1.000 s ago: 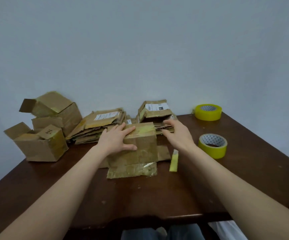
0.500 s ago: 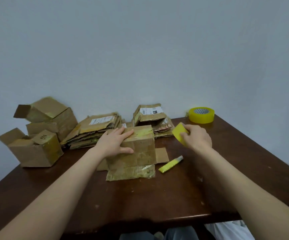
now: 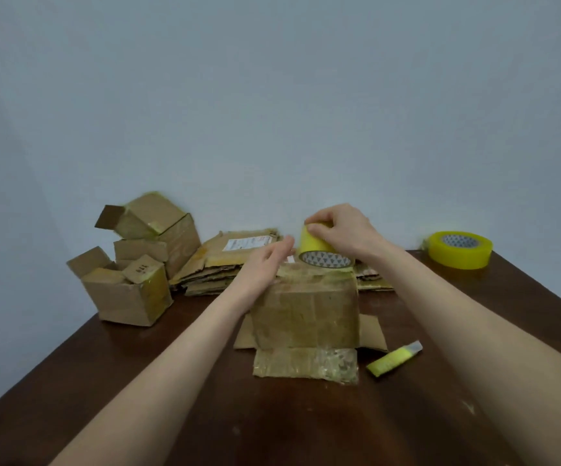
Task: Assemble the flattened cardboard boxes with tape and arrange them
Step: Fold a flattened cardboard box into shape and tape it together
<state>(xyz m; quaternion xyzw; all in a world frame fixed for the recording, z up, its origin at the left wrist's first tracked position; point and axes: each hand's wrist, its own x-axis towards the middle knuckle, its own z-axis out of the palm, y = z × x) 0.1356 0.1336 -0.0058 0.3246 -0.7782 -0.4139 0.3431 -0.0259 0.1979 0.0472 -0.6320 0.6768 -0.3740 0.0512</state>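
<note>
plain room; bare pale wall, dark wooden table

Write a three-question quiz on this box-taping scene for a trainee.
1. True or false: the right hand grips a roll above the box.
2. Where does the cutter lie? A on the box; B on the table, right of the box; C in the right hand.
3. Fill in: ___ tape rolls are in view.
Key: 1 true; 2 B; 3 two, the held roll and a spare roll at the table's far right.
</note>
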